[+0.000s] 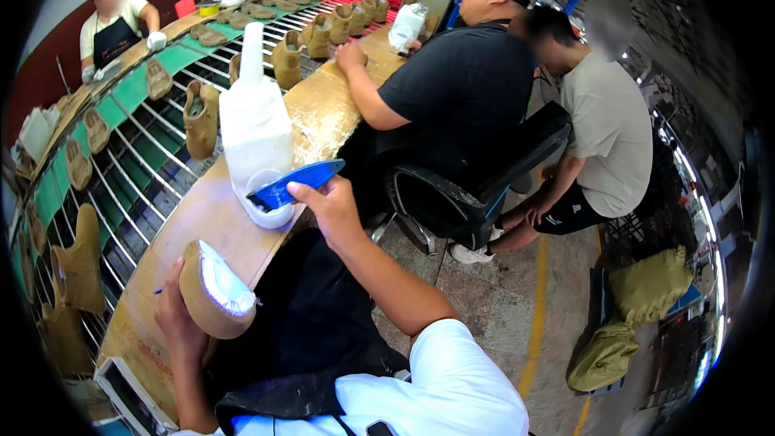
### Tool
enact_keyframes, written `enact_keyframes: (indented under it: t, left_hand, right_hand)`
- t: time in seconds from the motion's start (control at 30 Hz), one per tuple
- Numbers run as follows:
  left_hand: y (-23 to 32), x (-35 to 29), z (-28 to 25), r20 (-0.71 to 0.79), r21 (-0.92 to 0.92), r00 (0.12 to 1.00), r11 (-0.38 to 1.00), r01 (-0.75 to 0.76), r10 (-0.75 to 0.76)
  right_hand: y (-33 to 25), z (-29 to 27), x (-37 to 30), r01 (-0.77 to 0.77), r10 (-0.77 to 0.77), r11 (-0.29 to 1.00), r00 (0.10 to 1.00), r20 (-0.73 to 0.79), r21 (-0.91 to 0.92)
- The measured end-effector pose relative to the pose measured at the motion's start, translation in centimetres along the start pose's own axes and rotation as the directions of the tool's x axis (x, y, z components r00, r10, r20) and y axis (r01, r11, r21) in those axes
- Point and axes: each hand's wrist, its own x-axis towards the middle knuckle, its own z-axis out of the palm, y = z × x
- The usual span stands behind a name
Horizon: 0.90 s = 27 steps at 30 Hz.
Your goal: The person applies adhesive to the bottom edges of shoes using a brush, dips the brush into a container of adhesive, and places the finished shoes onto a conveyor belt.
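My left hand [173,315] grips a tan boot [211,308] from its left side, above the near part of the wooden bench. The boot is tipped so that its pale, brightly lit underside shows. My right hand [331,206] is closed on a blue-handled brush [305,181]. The brush's dark end dips into a small white cup [270,218] at the bench edge, so its bristles are mostly hidden. Right behind the cup stands a white plastic bottle [254,125] with a tall neck.
A curved rack of metal bars [145,125] with tan boots [202,117] and a green belt carrying soles [97,129] lies beyond the wooden bench [182,222]. One person [117,20] works across it. Two others [460,64] are to the right, near a black chair [476,186].
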Motion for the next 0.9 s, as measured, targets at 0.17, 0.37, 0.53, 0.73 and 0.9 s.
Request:
enact_keyframes:
  t: [0.17, 0.37, 0.53, 0.73, 0.9]
  left_hand:
    - [0.4, 0.3, -0.1, -0.017, 0.004, 0.999, 0.999, -0.048, 0.048]
    - [-0.5, -0.4, -0.7, -0.033, 0.031, 0.997, 0.998, -0.062, 0.063]
    - [-1.1, -0.5, -0.6, 0.019, 0.005, 0.998, 0.998, -0.055, 0.055]
    - [-2.2, -1.2, -0.7, -0.026, 0.071, 0.991, 0.989, -0.130, 0.132]
    - [-2.6, -1.2, -0.3, -0.041, 0.092, 0.987, 0.984, -0.150, 0.154]
  right_hand:
    - [-0.3, -0.1, -0.5, 0.017, -0.018, 0.999, 0.999, -0.034, -0.031]
    - [0.2, 0.4, -0.3, 0.038, -0.044, 0.997, 0.995, -0.095, -0.063]
    - [-0.6, -0.8, 0.9, 0.151, -0.200, 0.949, 0.967, -0.160, -0.276]
    - [1.7, -0.4, 2.8, 0.190, -0.235, 0.792, 0.972, -0.003, -0.580]
    - [3.1, 1.3, 4.1, 0.502, -0.312, 0.172, 0.844, 0.436, -0.848]
